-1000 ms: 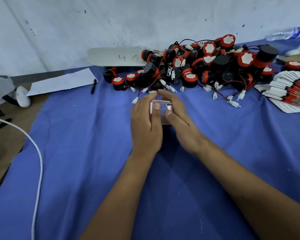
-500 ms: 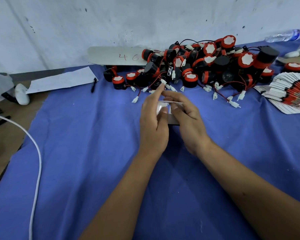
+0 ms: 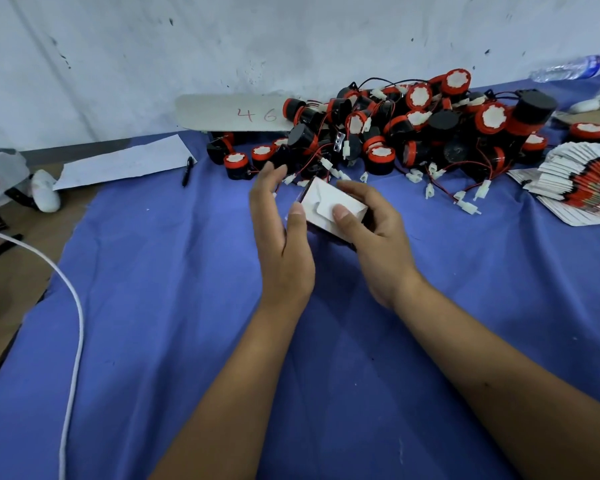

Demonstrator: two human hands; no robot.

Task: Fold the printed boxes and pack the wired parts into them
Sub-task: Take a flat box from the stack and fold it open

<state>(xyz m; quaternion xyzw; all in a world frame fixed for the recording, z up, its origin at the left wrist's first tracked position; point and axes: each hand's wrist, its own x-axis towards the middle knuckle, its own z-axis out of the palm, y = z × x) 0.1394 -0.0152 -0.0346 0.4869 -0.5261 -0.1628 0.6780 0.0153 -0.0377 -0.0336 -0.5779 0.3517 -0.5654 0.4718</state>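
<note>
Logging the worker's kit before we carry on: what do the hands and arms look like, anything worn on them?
Both forearms are bare as far as the frame shows, with no sleeves in view. The left hand and the right hand wear no gloves, and no rings, watch or wristband can be seen. The nails are short and unpainted. A small dark spot marks the right forearm.

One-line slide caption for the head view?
Right hand grips a small white box, left hand open beside it, wired parts piled behind.
</note>
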